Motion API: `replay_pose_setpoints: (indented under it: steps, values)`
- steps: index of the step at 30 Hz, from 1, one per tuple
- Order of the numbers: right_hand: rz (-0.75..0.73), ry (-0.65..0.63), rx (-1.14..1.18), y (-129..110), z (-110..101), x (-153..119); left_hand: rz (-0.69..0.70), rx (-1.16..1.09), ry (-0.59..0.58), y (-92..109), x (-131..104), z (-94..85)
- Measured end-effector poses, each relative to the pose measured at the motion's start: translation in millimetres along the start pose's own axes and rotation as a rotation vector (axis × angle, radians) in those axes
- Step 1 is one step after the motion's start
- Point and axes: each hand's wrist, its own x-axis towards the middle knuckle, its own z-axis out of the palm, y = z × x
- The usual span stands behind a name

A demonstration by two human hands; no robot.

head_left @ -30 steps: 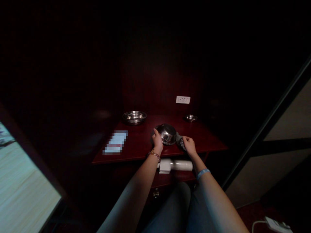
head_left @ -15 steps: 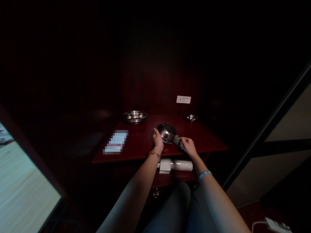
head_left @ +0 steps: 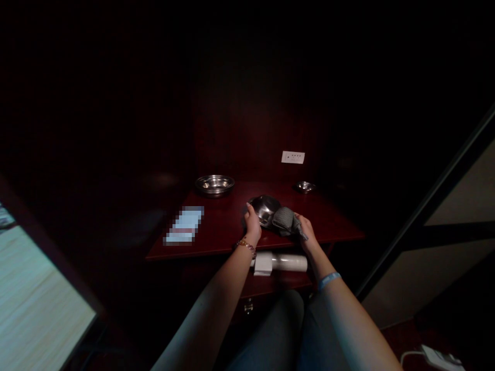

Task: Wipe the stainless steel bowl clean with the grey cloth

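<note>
My left hand (head_left: 252,221) grips the left side of a shiny metal bowl (head_left: 266,206), thumb on the outside. The bowl is tilted over with its underside facing up, just above the dark red desk (head_left: 220,226). A grey cloth (head_left: 284,220) lies bunched against the bowl's right side. My right hand (head_left: 305,229) is closed on the cloth, with one end hanging below the fingers. Part of the bowl's right rim is hidden behind the cloth.
Stacked metal bowls (head_left: 215,184) stand at the back left, a small metal dish (head_left: 305,187) at the back right. A blurred pale sheet (head_left: 184,225) lies left. A white roll (head_left: 289,263) and a white box (head_left: 263,264) sit on a lower shelf. A socket (head_left: 293,157) is on the wall.
My right hand has shifted slightly right, and the cloth now shows as a larger bunch over the bowl's right side. My left hand and the bowl have barely moved.
</note>
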Motion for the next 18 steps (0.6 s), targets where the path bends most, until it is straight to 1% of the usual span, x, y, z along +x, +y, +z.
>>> replay_pose_setpoints:
  steps: [2,4,5,6,8,9,10,12,13,15,18]
  values:
    - [-0.009,0.105,0.042,-4,-4,3,-0.003,0.000,0.012,-1,0,-0.7]
    - [-0.056,0.195,0.062,-13,-6,5,-0.008,0.004,0.023,-2,0,-1.3]
    - [-0.096,0.213,0.050,-19,-6,5,-0.009,0.007,0.026,-2,0,-1.3]
    - [-0.147,0.200,0.016,-27,-5,5,-0.010,0.008,0.027,-2,0,-1.1]
    - [-0.288,0.092,-0.187,-43,1,3,-0.010,0.002,0.014,0,-1,-0.3]
    - [-0.369,0.007,-0.318,-51,6,2,-0.008,-0.006,0.001,1,-2,0.3]
    - [-0.449,-0.114,-0.432,-58,12,0,-0.003,-0.015,-0.013,2,-4,0.8]
    - [-0.579,-0.322,-0.575,-68,24,-3,0.011,-0.031,-0.032,4,-6,1.3]
    - [-0.616,-0.375,-0.612,-70,30,-3,0.019,-0.032,-0.034,5,-8,1.2]
    - [-0.658,-0.426,-0.651,-70,40,-2,0.036,-0.014,-0.035,6,-10,0.9]
    - [-0.658,-0.435,-0.666,-66,49,6,0.045,0.006,-0.031,7,-13,1.2]
